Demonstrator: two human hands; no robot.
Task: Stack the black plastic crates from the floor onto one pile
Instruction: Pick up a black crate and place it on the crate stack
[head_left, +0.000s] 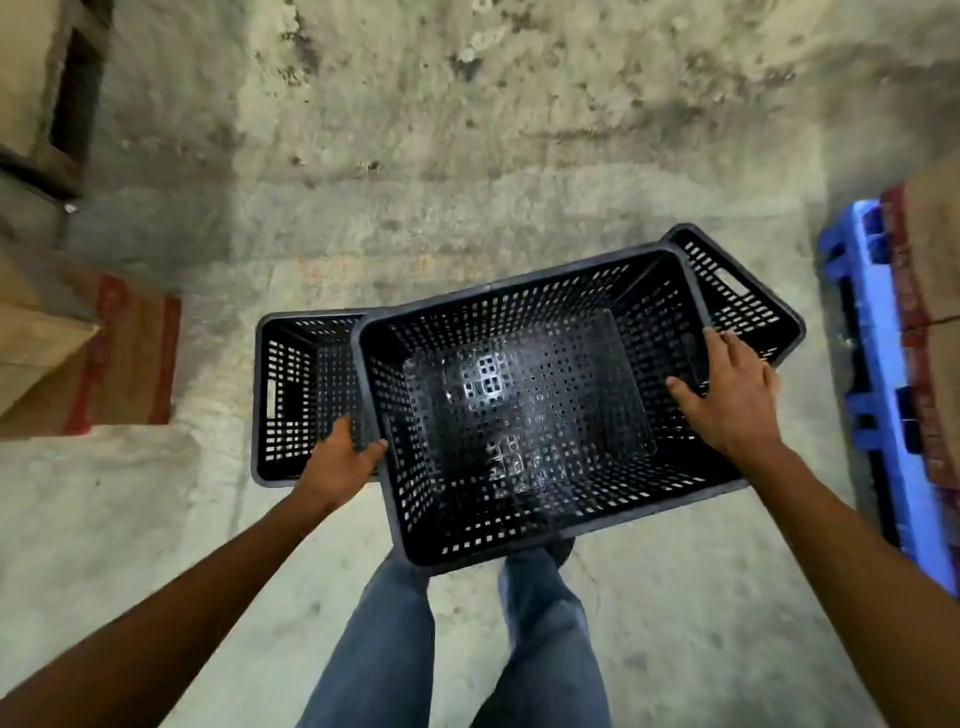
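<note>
I hold a black perforated plastic crate (524, 410) above the concrete floor, in front of my legs, its open top facing me. My left hand (343, 462) grips its left rim and my right hand (732, 395) grips its right rim. Below and to the left a second black crate (301, 395) stands on the floor, partly covered by the held one. A third black crate (737, 291) shows behind the held crate at the right, mostly hidden.
Cardboard boxes (78, 358) with red print stand on the floor at the left. A blue plastic pallet (878, 395) loaded with cardboard boxes (930, 291) lies at the right. Bare stained concrete floor (467, 156) stretches ahead.
</note>
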